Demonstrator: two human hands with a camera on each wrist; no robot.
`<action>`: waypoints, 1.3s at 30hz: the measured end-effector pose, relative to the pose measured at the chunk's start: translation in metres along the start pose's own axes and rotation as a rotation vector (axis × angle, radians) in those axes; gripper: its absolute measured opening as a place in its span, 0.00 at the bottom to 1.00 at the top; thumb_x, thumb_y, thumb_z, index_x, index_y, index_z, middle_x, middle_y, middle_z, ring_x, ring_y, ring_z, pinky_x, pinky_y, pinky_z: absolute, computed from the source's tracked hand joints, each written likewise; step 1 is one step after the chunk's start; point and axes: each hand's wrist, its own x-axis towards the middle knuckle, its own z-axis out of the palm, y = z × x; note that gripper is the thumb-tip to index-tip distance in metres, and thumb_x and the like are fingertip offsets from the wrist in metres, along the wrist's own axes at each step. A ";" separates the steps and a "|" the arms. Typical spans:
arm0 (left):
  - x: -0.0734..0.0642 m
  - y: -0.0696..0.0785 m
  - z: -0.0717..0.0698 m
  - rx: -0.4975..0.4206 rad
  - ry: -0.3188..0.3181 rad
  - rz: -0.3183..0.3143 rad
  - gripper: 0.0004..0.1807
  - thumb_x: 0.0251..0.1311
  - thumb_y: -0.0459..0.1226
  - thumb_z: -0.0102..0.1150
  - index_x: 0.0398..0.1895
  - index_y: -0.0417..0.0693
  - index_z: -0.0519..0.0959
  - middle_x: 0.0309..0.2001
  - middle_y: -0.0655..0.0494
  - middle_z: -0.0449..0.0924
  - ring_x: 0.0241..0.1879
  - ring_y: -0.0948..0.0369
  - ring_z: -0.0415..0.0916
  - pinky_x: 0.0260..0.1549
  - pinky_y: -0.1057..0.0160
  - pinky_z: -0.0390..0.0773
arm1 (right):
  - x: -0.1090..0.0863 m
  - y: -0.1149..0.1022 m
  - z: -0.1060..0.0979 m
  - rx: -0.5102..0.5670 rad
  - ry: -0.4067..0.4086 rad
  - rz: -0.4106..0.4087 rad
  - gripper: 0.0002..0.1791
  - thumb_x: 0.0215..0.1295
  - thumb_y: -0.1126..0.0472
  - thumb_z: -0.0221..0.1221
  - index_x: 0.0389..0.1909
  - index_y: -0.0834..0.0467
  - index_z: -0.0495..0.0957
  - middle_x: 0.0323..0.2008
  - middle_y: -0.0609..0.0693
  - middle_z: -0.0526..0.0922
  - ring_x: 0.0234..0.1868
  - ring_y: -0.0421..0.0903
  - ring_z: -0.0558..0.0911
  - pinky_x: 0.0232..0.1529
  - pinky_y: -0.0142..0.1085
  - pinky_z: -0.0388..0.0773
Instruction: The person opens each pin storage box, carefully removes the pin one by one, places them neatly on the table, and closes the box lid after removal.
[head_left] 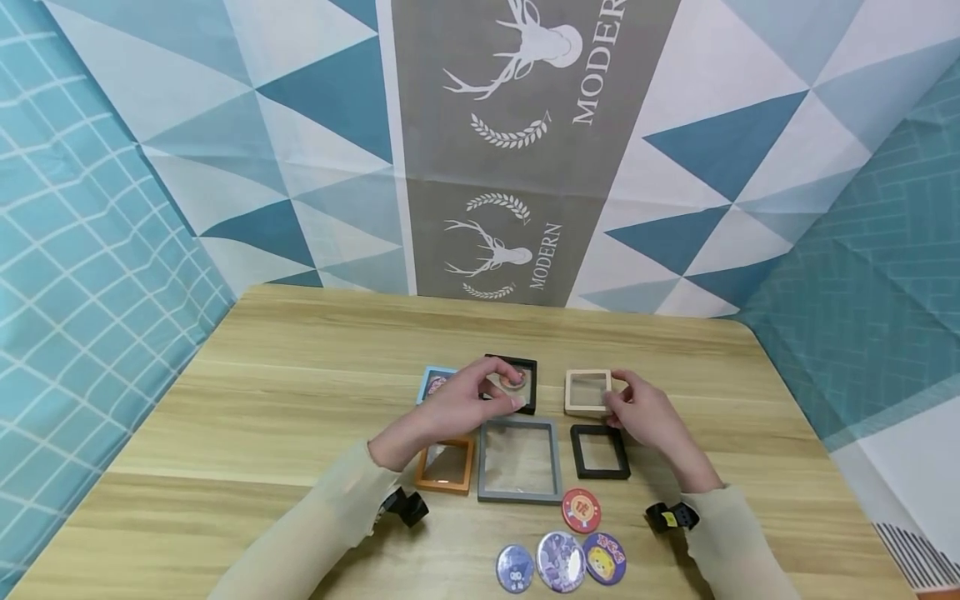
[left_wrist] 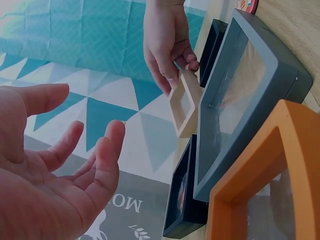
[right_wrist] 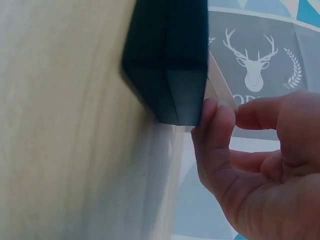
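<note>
My left hand (head_left: 472,398) hovers over a black square frame (head_left: 535,387) that has a small round badge (head_left: 513,380) in its clear middle. In the left wrist view its fingers are spread and loosely bent, with nothing between them. My right hand (head_left: 647,414) pinches the right edge of a beige square display frame (head_left: 588,412) between thumb and fingers. The right wrist view shows the fingertips (right_wrist: 225,117) on the beige frame's corner, partly hidden by a dark frame in front. A light blue frame (head_left: 423,385) with a badge inside lies partly behind the left hand.
Nearer me lie a large grey frame (head_left: 519,498), an orange frame (head_left: 444,485) and a smaller black frame (head_left: 603,475). Several round badges, among them a red badge (head_left: 581,510) and a purple badge (head_left: 604,558), sit at the wooden table's front. Patterned cloth (head_left: 322,150) hangs behind.
</note>
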 end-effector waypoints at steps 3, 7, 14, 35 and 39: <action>0.001 -0.001 0.001 0.001 -0.003 -0.003 0.16 0.66 0.45 0.63 0.52 0.50 0.75 0.55 0.56 0.74 0.43 0.61 0.79 0.38 0.58 0.78 | 0.001 0.002 0.000 -0.033 0.004 0.005 0.29 0.75 0.59 0.52 0.70 0.69 0.60 0.32 0.55 0.79 0.28 0.44 0.82 0.29 0.38 0.79; 0.001 0.001 0.001 0.004 0.001 -0.004 0.15 0.67 0.44 0.63 0.52 0.51 0.75 0.55 0.57 0.74 0.43 0.61 0.79 0.38 0.58 0.78 | 0.002 0.004 0.001 -0.068 0.016 0.002 0.29 0.75 0.58 0.52 0.69 0.69 0.62 0.30 0.53 0.79 0.27 0.44 0.80 0.29 0.37 0.76; 0.000 0.001 -0.001 0.010 0.008 -0.007 0.14 0.67 0.44 0.62 0.52 0.52 0.75 0.54 0.56 0.74 0.44 0.60 0.79 0.38 0.58 0.77 | 0.003 0.006 0.003 -0.118 0.025 0.020 0.26 0.75 0.55 0.52 0.64 0.69 0.68 0.33 0.53 0.82 0.29 0.45 0.79 0.28 0.38 0.76; 0.000 0.003 -0.004 0.030 0.003 -0.038 0.13 0.69 0.43 0.60 0.53 0.54 0.75 0.41 0.56 0.81 0.46 0.47 0.80 0.35 0.58 0.75 | 0.028 -0.071 0.021 -0.328 -0.106 -0.194 0.24 0.72 0.56 0.57 0.62 0.66 0.72 0.31 0.49 0.83 0.21 0.42 0.77 0.25 0.40 0.75; 0.000 0.004 -0.005 0.021 -0.004 -0.038 0.13 0.69 0.43 0.60 0.53 0.53 0.74 0.41 0.52 0.82 0.46 0.46 0.80 0.35 0.58 0.74 | 0.039 -0.085 0.030 -0.397 -0.194 -0.206 0.31 0.69 0.54 0.62 0.67 0.67 0.67 0.44 0.56 0.83 0.39 0.49 0.82 0.41 0.46 0.80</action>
